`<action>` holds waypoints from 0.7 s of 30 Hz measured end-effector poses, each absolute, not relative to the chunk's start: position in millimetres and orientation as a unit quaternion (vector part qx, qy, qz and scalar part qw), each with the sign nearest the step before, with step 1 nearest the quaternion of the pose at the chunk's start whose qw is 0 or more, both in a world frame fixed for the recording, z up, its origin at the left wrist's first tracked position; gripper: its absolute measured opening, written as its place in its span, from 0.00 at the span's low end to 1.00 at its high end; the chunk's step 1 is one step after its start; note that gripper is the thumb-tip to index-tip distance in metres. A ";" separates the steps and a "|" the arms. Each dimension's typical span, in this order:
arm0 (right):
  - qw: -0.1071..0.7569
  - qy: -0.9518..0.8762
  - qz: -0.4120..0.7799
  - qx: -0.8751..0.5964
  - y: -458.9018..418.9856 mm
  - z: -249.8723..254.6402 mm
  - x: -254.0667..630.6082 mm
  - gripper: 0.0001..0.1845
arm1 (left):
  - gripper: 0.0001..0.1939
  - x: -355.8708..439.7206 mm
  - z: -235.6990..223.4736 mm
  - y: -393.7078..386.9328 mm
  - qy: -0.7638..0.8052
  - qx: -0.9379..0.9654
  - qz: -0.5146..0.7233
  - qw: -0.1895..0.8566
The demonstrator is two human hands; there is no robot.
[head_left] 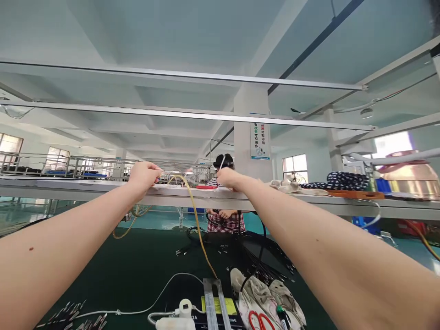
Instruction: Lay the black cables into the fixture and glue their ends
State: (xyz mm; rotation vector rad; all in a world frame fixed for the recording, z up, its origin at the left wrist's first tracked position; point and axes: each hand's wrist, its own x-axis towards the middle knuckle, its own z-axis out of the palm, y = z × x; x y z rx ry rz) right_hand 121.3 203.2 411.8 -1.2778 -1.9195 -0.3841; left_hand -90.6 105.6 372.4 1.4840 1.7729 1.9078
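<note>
Both my arms reach forward to a raised shelf. My left hand point(144, 176) is at its edge, the fingers closed in a pinch; what is in them, if anything, is too small to make out. My right hand point(227, 178) is closed around a thin white strip point(222, 161) that sticks up above the fingers. Between the hands a yellow cord point(192, 201) arches over the shelf and hangs down to the bench. A red object point(206, 187) lies on the shelf just left of my right hand.
On the dark green bench point(137, 261) are black cables point(264, 256), a slotted metal plate point(210, 302), a white plug point(185, 308), red-handled scissors point(259, 320) and used gloves point(252, 291). A co-worker point(223, 220) faces me beyond the shelf point(192, 199). Metal rails point(172, 112) cross overhead.
</note>
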 end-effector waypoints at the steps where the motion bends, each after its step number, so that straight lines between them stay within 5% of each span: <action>1: 0.368 -0.761 -0.150 -0.513 201.9 408.1 119.1 0.15 | 0.13 -92.0 374.5 108.2 0.606 0.504 0.615 0.037; 9: 0.276 -0.789 -0.197 -0.512 160.9 409.0 118.8 0.14 | 0.12 -61.6 377.2 116.6 0.650 0.555 0.487 -0.178; 21: 0.217 -0.823 -0.141 -0.506 146.2 417.4 112.8 0.14 | 0.13 -62.1 368.2 119.9 0.670 0.589 0.326 -0.314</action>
